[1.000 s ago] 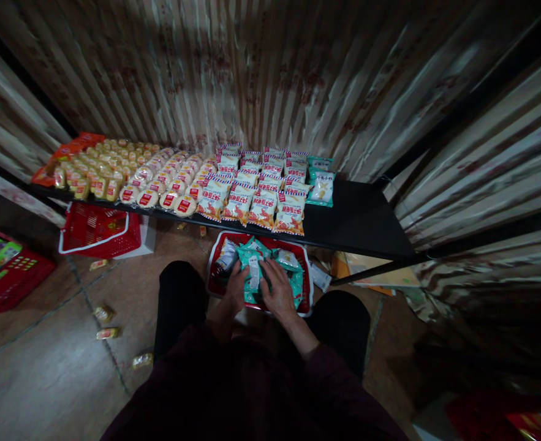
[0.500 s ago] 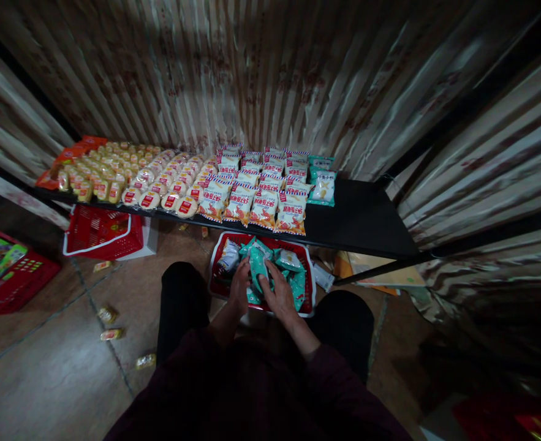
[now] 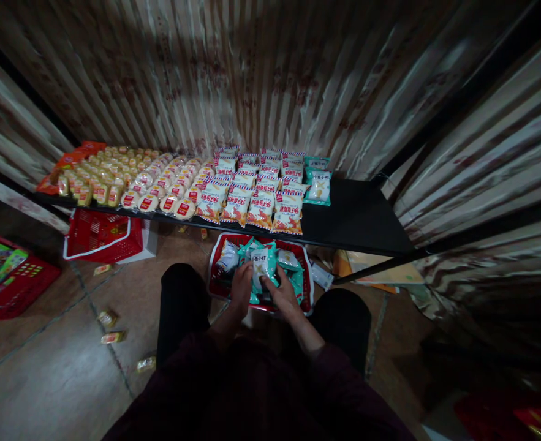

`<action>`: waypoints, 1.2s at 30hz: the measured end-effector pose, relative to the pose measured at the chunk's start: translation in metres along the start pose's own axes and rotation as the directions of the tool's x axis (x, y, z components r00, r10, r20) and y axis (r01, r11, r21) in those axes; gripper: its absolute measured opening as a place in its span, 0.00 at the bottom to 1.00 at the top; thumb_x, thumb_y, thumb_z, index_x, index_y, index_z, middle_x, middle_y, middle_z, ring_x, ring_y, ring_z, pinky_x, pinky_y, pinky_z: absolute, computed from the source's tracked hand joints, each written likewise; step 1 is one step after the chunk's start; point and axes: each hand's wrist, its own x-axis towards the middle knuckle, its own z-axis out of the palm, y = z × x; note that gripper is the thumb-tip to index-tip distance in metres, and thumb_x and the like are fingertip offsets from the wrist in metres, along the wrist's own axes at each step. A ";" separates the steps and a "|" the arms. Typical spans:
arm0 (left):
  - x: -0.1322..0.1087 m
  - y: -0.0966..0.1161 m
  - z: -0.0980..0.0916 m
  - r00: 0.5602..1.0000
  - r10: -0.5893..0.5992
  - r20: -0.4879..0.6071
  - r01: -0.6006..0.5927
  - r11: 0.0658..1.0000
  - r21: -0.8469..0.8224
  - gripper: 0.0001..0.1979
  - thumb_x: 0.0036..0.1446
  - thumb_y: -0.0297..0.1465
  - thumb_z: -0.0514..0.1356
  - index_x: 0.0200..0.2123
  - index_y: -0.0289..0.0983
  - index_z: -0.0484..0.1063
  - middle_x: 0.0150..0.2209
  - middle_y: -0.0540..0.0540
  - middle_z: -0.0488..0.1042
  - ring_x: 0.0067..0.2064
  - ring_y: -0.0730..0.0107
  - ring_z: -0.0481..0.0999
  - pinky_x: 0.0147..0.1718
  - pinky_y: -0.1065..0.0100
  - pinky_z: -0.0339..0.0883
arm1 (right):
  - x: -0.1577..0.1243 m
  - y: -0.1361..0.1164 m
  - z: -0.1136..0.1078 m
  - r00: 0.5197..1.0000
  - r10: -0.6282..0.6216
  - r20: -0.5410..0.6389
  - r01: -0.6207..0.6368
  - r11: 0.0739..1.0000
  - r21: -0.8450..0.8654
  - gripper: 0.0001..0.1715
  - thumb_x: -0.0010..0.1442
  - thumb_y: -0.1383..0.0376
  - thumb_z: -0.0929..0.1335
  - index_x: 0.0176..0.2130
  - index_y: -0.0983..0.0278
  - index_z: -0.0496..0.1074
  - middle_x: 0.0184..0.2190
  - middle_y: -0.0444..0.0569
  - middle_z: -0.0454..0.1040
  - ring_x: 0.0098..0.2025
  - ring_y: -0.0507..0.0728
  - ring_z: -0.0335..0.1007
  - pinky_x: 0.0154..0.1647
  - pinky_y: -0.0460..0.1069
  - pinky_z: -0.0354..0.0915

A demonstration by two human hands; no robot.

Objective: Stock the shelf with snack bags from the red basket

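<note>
Between both hands I hold a teal and white snack bag (image 3: 263, 263), its printed white front turned up. My left hand (image 3: 241, 286) grips its left edge, and my right hand (image 3: 285, 294) grips its right edge with the thumb on the front. Just below the bag is a red basket (image 3: 309, 280) with a white rim, standing between my knees. More teal snack bags (image 3: 288, 260) lie in it, along with a white and blue packet (image 3: 228, 256) at the left. Similar teal bags (image 3: 318, 186) stand on the black shelf (image 3: 357, 214) ahead.
On the shelf are rows of white snack bags (image 3: 248, 199), round wrapped cakes (image 3: 169, 184), small yellow packets (image 3: 105, 174) and an orange bag (image 3: 70, 160). Red baskets (image 3: 98, 236) stand at the left. Several small packets (image 3: 113, 337) lie on the tiled floor. Striped curtains (image 3: 233, 73) hang behind.
The teal bag in my hands has turned from its plain teal side to its white printed front. My hands have stayed over the basket, shifting slightly.
</note>
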 end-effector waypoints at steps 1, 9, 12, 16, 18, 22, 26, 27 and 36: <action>0.001 -0.002 0.000 0.999 -0.032 -0.031 0.033 0.999 0.023 0.17 0.54 0.36 0.56 0.45 0.37 0.73 0.52 0.42 0.74 0.56 0.59 0.68 0.57 0.61 0.59 | 0.000 0.000 -0.002 1.000 0.009 0.001 -0.009 0.999 0.035 0.40 0.50 0.52 0.71 0.59 0.61 0.64 0.53 0.53 0.73 0.54 0.64 0.68 0.57 0.60 0.62; -0.010 0.005 0.003 0.977 -0.188 0.099 0.193 0.980 -0.050 0.19 0.53 0.38 0.60 0.48 0.38 0.72 0.48 0.45 0.76 0.50 0.61 0.74 0.49 0.64 0.66 | -0.001 -0.014 -0.011 0.999 0.011 0.038 -0.020 0.971 0.239 0.39 0.49 0.51 0.73 0.57 0.59 0.67 0.53 0.51 0.74 0.53 0.62 0.71 0.53 0.57 0.68; -0.010 0.008 0.009 0.983 -0.147 0.109 0.156 0.984 -0.080 0.19 0.52 0.38 0.62 0.46 0.36 0.72 0.46 0.42 0.77 0.48 0.59 0.75 0.48 0.61 0.66 | -0.003 -0.019 -0.015 0.999 0.001 0.039 -0.011 0.970 0.242 0.36 0.54 0.48 0.69 0.58 0.59 0.67 0.54 0.50 0.74 0.54 0.63 0.71 0.53 0.57 0.69; -0.007 0.003 0.019 0.993 -0.098 0.067 0.104 0.990 -0.094 0.19 0.48 0.36 0.65 0.44 0.35 0.72 0.47 0.40 0.77 0.49 0.58 0.75 0.49 0.60 0.67 | -0.003 -0.020 -0.025 0.999 0.021 -0.038 -0.011 0.973 0.232 0.34 0.56 0.46 0.67 0.56 0.60 0.70 0.51 0.51 0.75 0.54 0.64 0.71 0.53 0.59 0.69; -0.006 0.001 0.026 0.996 -0.057 0.075 0.064 0.994 -0.093 0.19 0.48 0.36 0.65 0.43 0.36 0.71 0.46 0.40 0.77 0.49 0.57 0.75 0.50 0.59 0.67 | -0.001 -0.021 -0.032 0.999 0.017 -0.036 -0.007 0.964 0.265 0.34 0.55 0.46 0.68 0.55 0.61 0.70 0.52 0.51 0.75 0.54 0.64 0.71 0.53 0.59 0.68; -0.009 0.007 0.044 0.993 0.054 0.101 -0.048 0.997 -0.061 0.22 0.48 0.37 0.65 0.46 0.36 0.70 0.48 0.39 0.75 0.51 0.56 0.74 0.52 0.57 0.66 | 0.005 -0.024 -0.051 1.000 -0.001 0.021 -0.008 0.920 0.392 0.36 0.53 0.47 0.70 0.56 0.61 0.68 0.51 0.52 0.76 0.51 0.65 0.73 0.49 0.58 0.71; -0.015 0.026 0.069 0.982 0.113 0.151 -0.118 0.993 0.021 0.22 0.50 0.36 0.62 0.49 0.36 0.69 0.48 0.38 0.75 0.51 0.56 0.74 0.52 0.57 0.66 | 0.014 -0.029 -0.077 0.999 0.008 -0.042 0.010 0.902 0.431 0.35 0.52 0.48 0.71 0.55 0.59 0.69 0.49 0.51 0.77 0.48 0.64 0.74 0.47 0.57 0.71; -0.016 0.031 0.076 0.979 0.120 0.165 -0.128 0.991 0.038 0.23 0.51 0.36 0.62 0.50 0.36 0.68 0.48 0.38 0.75 0.51 0.56 0.74 0.52 0.57 0.66 | 0.017 -0.030 -0.084 0.998 0.009 -0.065 0.020 0.901 0.433 0.35 0.52 0.49 0.72 0.55 0.59 0.69 0.49 0.51 0.77 0.47 0.63 0.74 0.47 0.57 0.71; 0.003 0.049 0.142 0.947 0.223 0.229 -0.243 0.968 0.060 0.23 0.55 0.34 0.58 0.55 0.35 0.64 0.52 0.36 0.73 0.53 0.57 0.73 0.55 0.56 0.64 | 0.065 -0.029 -0.137 0.974 -0.005 -0.227 0.077 0.948 0.310 0.38 0.49 0.45 0.72 0.54 0.60 0.71 0.47 0.52 0.78 0.46 0.65 0.75 0.44 0.57 0.73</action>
